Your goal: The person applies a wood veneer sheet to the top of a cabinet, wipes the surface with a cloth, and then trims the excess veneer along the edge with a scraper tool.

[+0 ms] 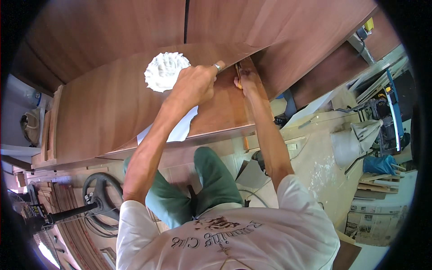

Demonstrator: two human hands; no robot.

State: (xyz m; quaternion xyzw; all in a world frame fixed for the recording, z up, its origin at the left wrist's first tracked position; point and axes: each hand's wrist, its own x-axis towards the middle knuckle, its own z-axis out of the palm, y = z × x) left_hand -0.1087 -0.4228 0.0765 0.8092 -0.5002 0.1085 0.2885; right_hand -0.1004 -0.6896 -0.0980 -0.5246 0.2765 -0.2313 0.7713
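My left hand (196,81), with a ring on one finger, is closed on the edge of a thin, brown wood-grain sheet (103,103). The sheet bows upward toward the right, apart from the brown panel (227,108) beneath it. In my right hand (248,82), by the panel's right end, is a slim tool with a yellow handle (239,76). It looks like a utility knife, but its tip is hard to make out. A round white ruffled thing (165,72) lies on the sheet beside my left wrist. White backing paper (183,126) shows below my left forearm.
Tall brown panels (112,27) stand behind the work surface. On the floor at left is a black round-based fan stand (102,193) among wooden strips (67,220). To the right are a grey-white bucket (346,146), a blue bag (379,165) and stacked wood offcuts (378,182).
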